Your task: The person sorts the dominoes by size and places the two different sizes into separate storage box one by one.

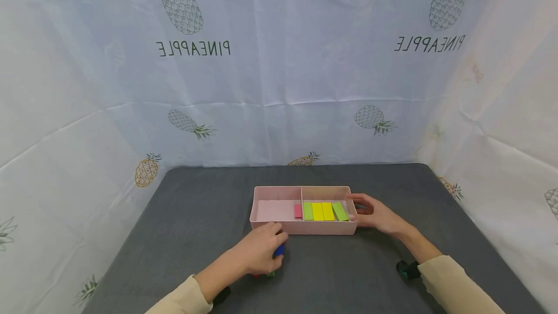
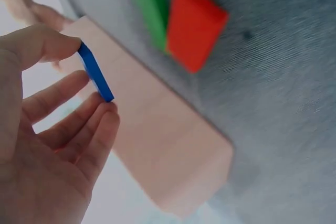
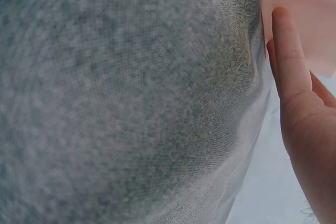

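Observation:
My left hand pinches a thin blue block between thumb and fingertips, just in front of a pink two-compartment box. Below that hand, mostly hidden in the head view, a green block and a red block lie side by side on the grey cloth. At the box's right end, my right hand touches the wall with fairly straight fingers. A pink block sits in the left compartment against the divider. In the right compartment are yellow blocks and light green blocks, one green one tilted.
A dark grey cloth covers the table. White curtains printed with pineapples stand behind it and at both sides. Dark straps sit on the wrists near the beige sleeves.

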The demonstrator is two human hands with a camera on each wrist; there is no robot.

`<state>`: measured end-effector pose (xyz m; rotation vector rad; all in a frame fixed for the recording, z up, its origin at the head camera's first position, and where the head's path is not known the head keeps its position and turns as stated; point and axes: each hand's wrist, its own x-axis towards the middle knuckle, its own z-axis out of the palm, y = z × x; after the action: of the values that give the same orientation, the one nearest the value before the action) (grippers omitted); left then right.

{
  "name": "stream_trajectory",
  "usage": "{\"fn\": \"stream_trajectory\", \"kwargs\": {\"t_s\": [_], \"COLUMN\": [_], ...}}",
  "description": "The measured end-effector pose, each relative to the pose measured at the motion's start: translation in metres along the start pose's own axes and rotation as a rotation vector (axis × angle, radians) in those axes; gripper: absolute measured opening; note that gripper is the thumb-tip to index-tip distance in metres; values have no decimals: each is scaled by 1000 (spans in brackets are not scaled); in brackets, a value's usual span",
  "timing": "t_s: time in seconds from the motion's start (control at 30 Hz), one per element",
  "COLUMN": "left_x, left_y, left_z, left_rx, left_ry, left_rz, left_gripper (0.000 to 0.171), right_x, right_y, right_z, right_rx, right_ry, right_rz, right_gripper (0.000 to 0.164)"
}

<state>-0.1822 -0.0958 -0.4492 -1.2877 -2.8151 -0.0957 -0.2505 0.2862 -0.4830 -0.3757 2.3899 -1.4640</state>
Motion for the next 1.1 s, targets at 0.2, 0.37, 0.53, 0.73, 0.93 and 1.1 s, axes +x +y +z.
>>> {"fn": "stream_trajectory", "kwargs": {"t_s": [0.2,0.37,0.53,0.73,0.93,1.1], "left_x": [5,10,18,28,39,47], "left_y": [2,1,-2,-9,-18,-25], "left_z": [-20,-33,-40,-47,-50,-51], "left_rx": [-41,-11,-1,19,-24,-19], "left_ry": [40,63,90,108,113,97], "left_rz": [15,13,19,7,-39,-61], "left_gripper": [29,28,28,28,27,27], "right_x": [0,0,-1,-1,-1,-1], "right_y": [0,-1,-1,2,1,1], "right_z": [1,1,2,1,1,1], "right_rx": [21,20,17,21,14,27], "right_ry": [-5,-7,-7,-7,-4,-7], "right_rz": [-2,-2,-10,-14,-6,-3], "right_gripper": [69,70,70,69,69,69]}}
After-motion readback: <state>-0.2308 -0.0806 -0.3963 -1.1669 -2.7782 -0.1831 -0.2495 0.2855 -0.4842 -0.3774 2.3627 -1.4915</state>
